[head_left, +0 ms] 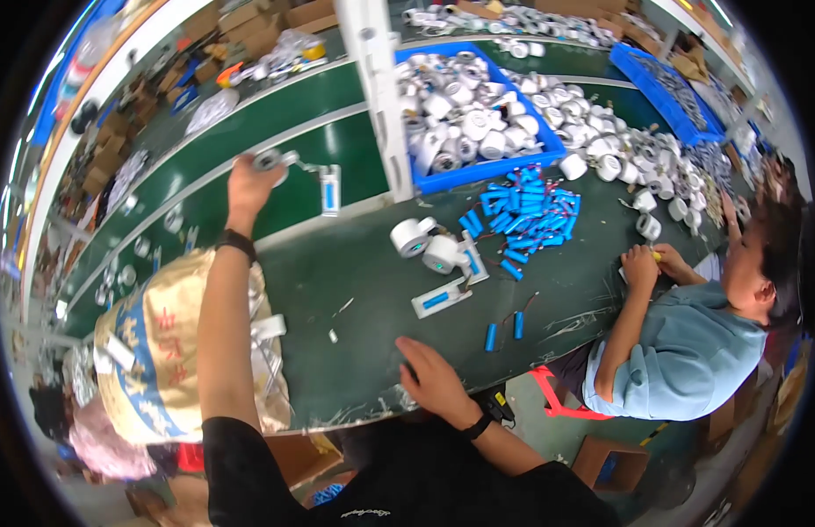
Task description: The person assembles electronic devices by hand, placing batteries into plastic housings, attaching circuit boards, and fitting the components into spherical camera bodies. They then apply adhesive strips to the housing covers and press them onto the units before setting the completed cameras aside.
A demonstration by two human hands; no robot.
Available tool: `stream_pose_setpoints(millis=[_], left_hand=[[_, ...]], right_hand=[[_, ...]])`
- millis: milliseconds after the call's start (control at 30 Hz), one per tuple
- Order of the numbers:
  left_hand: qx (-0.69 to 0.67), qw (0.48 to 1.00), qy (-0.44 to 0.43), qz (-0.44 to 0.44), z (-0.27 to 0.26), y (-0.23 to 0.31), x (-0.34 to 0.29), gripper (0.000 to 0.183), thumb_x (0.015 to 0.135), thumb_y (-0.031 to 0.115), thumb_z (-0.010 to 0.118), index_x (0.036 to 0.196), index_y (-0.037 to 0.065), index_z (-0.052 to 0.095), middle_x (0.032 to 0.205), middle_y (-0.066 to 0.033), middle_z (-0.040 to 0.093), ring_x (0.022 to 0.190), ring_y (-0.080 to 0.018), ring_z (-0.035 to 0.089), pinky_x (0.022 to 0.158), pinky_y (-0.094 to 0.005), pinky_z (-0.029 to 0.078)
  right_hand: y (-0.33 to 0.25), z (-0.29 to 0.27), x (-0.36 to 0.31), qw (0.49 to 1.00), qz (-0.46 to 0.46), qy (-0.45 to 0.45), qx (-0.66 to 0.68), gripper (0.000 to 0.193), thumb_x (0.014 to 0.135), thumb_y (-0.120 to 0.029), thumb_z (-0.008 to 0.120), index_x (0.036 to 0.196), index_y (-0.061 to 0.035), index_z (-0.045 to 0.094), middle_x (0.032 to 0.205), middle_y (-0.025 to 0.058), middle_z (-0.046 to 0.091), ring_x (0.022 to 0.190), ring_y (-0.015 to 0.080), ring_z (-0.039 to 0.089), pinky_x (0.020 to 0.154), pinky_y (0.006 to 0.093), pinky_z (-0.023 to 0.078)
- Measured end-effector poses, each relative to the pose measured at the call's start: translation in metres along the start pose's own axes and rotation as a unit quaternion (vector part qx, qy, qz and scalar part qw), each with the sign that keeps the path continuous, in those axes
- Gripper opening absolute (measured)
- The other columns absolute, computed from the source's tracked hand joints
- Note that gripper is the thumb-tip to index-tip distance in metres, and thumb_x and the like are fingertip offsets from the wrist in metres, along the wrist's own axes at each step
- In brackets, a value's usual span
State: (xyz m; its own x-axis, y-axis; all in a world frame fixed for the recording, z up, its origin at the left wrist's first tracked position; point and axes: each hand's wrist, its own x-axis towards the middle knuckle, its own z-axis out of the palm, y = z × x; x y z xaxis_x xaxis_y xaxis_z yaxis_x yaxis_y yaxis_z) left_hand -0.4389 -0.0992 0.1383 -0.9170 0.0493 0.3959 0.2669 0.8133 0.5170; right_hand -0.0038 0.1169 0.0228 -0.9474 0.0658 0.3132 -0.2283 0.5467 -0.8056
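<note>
Left hand wrapping fingers round white unit beyond bench's far-left edge, likely leaving panel free on wire (hanging or resting, unclear); right hand hovering spread, empty, by front edge

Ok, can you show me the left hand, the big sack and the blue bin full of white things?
Left hand [248, 184]: head view, middle of the hand.
Sack [172, 356]: head view, printed front.
Blue bin [447, 179]: head view, near wall.

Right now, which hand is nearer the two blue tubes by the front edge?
Right. The right hand is just left of the tubes; the left hand is far ahead, leftward.
</note>
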Motion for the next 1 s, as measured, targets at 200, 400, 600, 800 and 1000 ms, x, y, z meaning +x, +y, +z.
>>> stream_pose_setpoints(millis=[200,400,600,800,1000], left_hand=[[0.025,0.995,0.02,-0.096,0.116,-0.114,0.08,0.085,0.065,0.058,0.092,0.117,-0.004,0.068,0.115,-0.0257,0.074,0.111,-0.04,0.072,0.097,-0.0457,0.056],[0.035,0.983,-0.025,-0.177,0.134,-0.14,0.066,0.099,0.061,0.068,0.093,0.108,-0.014,0.064,0.109,-0.0292,0.074,0.109,-0.0422,0.073,0.094,-0.0464,0.057],[-0.014,0.996,-0.068,0.05,0.055,0.063,-0.12,0.038,0.095,0.029,0.075,0.118,-0.001,0.072,0.116,-0.024,0.074,0.108,-0.0395,0.073,0.091,-0.0454,0.057],[-0.14,0.95,-0.234,0.15,0.046,0.138,-0.303,0.056,0.078,0.026,0.089,0.123,0.0,0.068,0.118,-0.018,0.067,0.114,-0.038,0.063,0.1,-0.0436,0.052],[-0.049,0.971,-0.219,0.087,0.054,0.161,-0.368,0.041,0.075,0.019,0.085,0.106,0.002,0.066,0.098,-0.0154,0.064,0.095,-0.0366,0.064,0.085,-0.0467,0.054]], right_hand=[[-0.002,-0.008,0.005,1.0,0.012,0.002,0.0,0.048,0.091,-0.003,0.067,0.138,-0.0009,0.06,0.134,0.0181,0.065,0.122,0.0359,0.064,0.102,0.0423,0.055],[-0.007,-0.007,0.014,1.0,0.005,-0.017,0.025,0.046,0.09,-0.001,0.067,0.135,-0.0002,0.062,0.135,0.0172,0.064,0.121,0.0359,0.065,0.102,0.0423,0.055],[0.003,-0.021,0.015,0.996,0.042,0.066,0.037,0.039,0.088,0.003,0.067,0.127,-0.0011,0.066,0.134,0.0194,0.064,0.119,0.0391,0.064,0.1,0.0444,0.054],[0.01,-0.062,0.031,0.972,0.058,0.199,-0.109,0.03,0.09,0.008,0.059,0.12,0.0005,0.057,0.111,0.0224,0.065,0.109,0.0405,0.065,0.092,0.0452,0.054],[-0.002,-0.064,0.011,0.962,0.256,0.099,0.001,0.053,0.097,-0.015,0.069,0.141,0.0058,0.048,0.114,0.0213,0.068,0.093,0.0302,0.072,0.081,0.0414,0.058]])
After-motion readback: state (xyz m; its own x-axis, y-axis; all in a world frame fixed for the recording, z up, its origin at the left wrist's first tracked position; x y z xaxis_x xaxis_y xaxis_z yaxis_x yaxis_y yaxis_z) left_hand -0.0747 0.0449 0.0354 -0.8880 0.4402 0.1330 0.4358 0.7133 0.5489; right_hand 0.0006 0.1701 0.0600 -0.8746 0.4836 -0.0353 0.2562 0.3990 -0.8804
